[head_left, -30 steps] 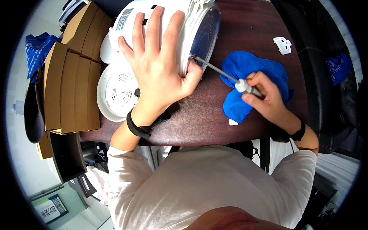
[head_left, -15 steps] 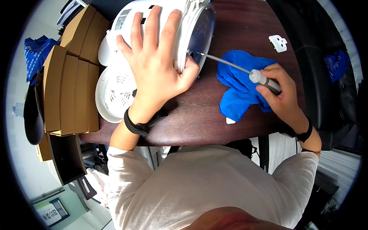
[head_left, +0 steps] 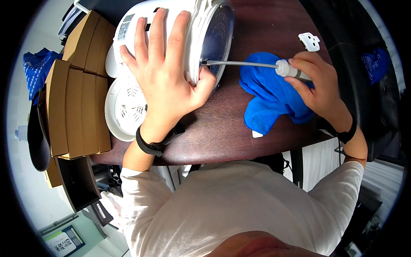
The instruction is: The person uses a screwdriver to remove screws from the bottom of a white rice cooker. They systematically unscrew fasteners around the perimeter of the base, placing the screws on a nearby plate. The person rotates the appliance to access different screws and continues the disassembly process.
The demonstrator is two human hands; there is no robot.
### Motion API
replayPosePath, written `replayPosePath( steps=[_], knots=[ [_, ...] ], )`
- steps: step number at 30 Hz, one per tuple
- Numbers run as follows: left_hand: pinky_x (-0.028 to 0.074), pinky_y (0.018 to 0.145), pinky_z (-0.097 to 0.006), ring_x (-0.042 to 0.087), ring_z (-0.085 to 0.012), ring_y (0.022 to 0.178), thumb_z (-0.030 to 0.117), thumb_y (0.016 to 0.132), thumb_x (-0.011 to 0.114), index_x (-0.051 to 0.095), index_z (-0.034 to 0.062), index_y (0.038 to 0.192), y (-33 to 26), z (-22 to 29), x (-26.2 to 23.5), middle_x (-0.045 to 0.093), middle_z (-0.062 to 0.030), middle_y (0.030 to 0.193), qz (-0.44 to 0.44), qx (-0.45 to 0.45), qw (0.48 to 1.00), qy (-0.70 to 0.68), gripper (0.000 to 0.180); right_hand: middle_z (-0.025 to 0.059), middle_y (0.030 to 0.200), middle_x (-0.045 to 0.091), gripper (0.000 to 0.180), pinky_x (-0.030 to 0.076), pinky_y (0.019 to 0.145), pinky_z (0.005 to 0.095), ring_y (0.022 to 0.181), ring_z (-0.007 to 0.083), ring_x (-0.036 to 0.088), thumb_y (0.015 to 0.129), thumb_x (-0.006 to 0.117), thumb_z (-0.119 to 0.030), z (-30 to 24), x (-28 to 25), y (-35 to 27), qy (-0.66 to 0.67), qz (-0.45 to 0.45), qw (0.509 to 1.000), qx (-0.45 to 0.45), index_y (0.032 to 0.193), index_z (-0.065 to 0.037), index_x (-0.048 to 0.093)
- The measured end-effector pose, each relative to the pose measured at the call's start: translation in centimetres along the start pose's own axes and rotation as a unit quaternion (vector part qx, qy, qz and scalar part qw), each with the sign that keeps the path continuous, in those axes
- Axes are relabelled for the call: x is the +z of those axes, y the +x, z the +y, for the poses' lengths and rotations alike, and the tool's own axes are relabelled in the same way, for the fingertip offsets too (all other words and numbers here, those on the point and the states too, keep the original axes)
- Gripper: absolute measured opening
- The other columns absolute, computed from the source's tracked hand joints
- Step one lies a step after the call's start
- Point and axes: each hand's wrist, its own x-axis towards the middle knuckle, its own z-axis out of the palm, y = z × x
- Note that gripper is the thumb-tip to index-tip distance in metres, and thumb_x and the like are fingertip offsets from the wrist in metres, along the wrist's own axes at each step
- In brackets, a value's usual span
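My left hand [head_left: 165,68] lies spread over a white rounded appliance [head_left: 132,25] tipped on its side, the thumb at the rim of its dark round plate [head_left: 217,40]. Between the fingers of my right hand [head_left: 319,81] is the pale handle of a screwdriver [head_left: 257,65]. Its shaft points left, and the tip meets the edge of the dark plate just above my left thumb. Whether the tip sits in a screw is too small to tell. Beneath the shaft a blue cloth [head_left: 272,96] lies crumpled on the brown table [head_left: 205,137].
A small white plastic part [head_left: 309,42] lies at the table's far right. Left of the appliance are a round white vented piece [head_left: 124,113] and a row of brown cardboard boxes [head_left: 79,111]. A black seat [head_left: 342,64] borders the table's right side.
The screwdriver tip has moved left and slightly down onto the plate's edge, and its shaft is now nearly level. My left hand and the appliance appear shifted slightly left in view.
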Motion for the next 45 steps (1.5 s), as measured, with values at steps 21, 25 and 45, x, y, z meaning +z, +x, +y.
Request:
replayPosePath(
  steps=[21,25,45],
  knots=[
    [0.020,0.108,-0.059,0.038,-0.0415,0.134,0.032,0.062,0.057,0.053,0.0112,0.136,0.0,0.1,0.1,0.049,-0.0194,0.140,0.002,0.000,1.000,-0.002,0.077,0.0078,0.099,0.064,0.035,0.052,0.064,0.0301,0.077,0.0215,0.066,0.077,0.078,-0.017,1.0,-1.5,0.9,-0.113,-0.004,0.992,-0.050,0.108,-0.009,0.065],
    [0.021,0.107,-0.059,0.039,-0.0414,0.133,0.031,0.062,0.057,0.054,0.0112,0.136,-0.4,-3.6,2.4,0.049,-0.0194,0.140,0.076,0.109,0.991,0.033,0.076,0.0085,0.100,0.063,0.034,0.052,0.065,0.0308,0.078,0.0216,0.065,0.078,0.077,-0.017,1.4,-2.1,2.5,-0.110,-0.019,0.992,-0.055,0.108,-0.007,0.065],
    [0.022,0.103,-0.063,0.038,-0.0432,0.133,0.035,0.064,0.060,0.052,0.0121,0.136,0.0,0.3,0.2,0.047,-0.0190,0.141,0.021,0.019,1.000,0.004,0.076,0.0012,0.064,0.050,0.018,0.033,0.042,0.0205,0.046,0.0058,0.044,0.098,0.057,-0.020,-5.9,-0.6,-1.4,0.600,-0.179,0.657,0.420,0.097,-0.006,0.047]
  ],
)
